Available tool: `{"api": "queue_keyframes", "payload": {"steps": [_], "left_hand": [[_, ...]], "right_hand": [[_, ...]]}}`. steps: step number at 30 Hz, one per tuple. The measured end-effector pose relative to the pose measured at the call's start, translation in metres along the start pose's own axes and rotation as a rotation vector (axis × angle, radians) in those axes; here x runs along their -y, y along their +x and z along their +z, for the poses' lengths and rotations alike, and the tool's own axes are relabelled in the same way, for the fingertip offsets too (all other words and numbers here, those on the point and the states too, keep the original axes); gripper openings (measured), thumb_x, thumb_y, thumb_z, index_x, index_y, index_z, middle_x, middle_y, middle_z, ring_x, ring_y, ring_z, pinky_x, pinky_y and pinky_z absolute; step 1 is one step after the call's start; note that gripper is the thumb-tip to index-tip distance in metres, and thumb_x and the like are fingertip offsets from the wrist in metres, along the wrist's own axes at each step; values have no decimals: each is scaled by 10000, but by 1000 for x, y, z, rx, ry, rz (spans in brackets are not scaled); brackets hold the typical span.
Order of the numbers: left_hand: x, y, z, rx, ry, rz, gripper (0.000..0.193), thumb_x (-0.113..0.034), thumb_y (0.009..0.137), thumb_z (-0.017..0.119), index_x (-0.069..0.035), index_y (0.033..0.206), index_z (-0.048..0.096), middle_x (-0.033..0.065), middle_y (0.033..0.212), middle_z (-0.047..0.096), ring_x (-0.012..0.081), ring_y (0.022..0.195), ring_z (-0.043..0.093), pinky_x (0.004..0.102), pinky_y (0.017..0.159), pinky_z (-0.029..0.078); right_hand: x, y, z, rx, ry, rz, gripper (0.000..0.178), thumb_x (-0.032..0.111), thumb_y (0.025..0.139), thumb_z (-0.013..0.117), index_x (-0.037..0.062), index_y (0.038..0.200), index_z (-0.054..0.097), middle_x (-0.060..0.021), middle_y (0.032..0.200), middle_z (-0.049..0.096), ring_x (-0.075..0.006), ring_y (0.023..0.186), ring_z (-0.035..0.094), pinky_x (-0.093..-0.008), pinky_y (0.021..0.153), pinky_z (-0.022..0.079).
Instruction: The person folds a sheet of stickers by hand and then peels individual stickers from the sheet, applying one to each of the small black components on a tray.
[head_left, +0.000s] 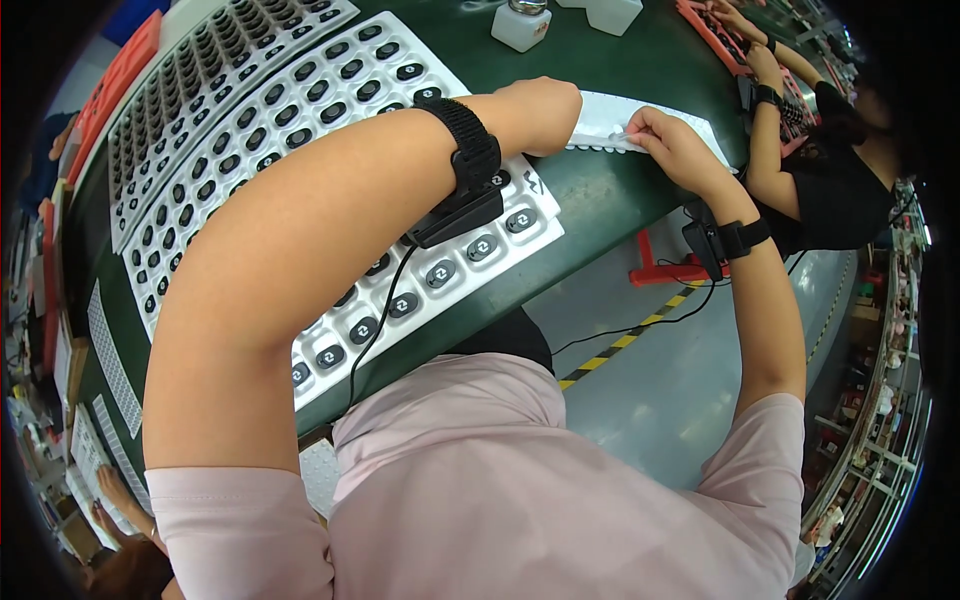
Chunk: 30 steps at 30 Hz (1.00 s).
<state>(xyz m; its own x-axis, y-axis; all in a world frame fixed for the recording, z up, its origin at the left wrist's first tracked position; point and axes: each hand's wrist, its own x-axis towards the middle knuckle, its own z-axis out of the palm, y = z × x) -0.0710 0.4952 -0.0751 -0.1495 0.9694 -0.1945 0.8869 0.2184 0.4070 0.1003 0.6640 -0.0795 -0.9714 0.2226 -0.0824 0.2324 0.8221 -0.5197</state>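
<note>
At the far right part of the table, a long white sheet (685,122) with a scalloped near edge lies between my hands. My right hand (674,150) pinches thumb and forefinger together on a lifted, whitish bit at the sheet's near edge. My left hand (546,112) is curled into a closed shape at the sheet's left end; its fingertips are turned away, and whatever they hold is hidden. Under my left arm, a silvery white plastic tray (553,232) holds several small black oval parts (483,247) in its pockets. Both wrists wear black strapped devices with cables.
A dark green table (610,215) carries more trays of black parts (215,75) at the far left. A white bottle (521,25) with a metal top stands at the back. At right, another person (835,170) works over a red-orange tray (712,38). Yellow-black tape (640,335) marks the floor.
</note>
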Motion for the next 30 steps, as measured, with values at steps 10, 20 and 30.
{"api": "queue_keyframes", "payload": {"steps": [10,20,30], "left_hand": [[0,-2,4,-47,-3,-8,192,-136,827,683,39,904,685,227,906,674,375,886,659,426,756,526],[2,0,5,-39,3,1,192,-134,828,681,35,918,690,226,905,675,370,879,662,422,757,524],[2,-2,3,-48,-6,4,184,-132,827,681,34,906,694,224,882,675,368,853,664,418,751,520]], "right_hand": [[-1,-14,-5,21,85,-64,126,48,874,626,10,994,625,-7,856,605,-86,778,530,-233,745,450],[-10,-6,-7,39,191,130,62,34,872,628,-12,906,603,20,797,583,-61,751,513,-210,714,437],[-7,-2,-8,78,140,119,48,30,895,593,-9,894,566,21,790,536,-57,757,481,-207,687,412]]}}
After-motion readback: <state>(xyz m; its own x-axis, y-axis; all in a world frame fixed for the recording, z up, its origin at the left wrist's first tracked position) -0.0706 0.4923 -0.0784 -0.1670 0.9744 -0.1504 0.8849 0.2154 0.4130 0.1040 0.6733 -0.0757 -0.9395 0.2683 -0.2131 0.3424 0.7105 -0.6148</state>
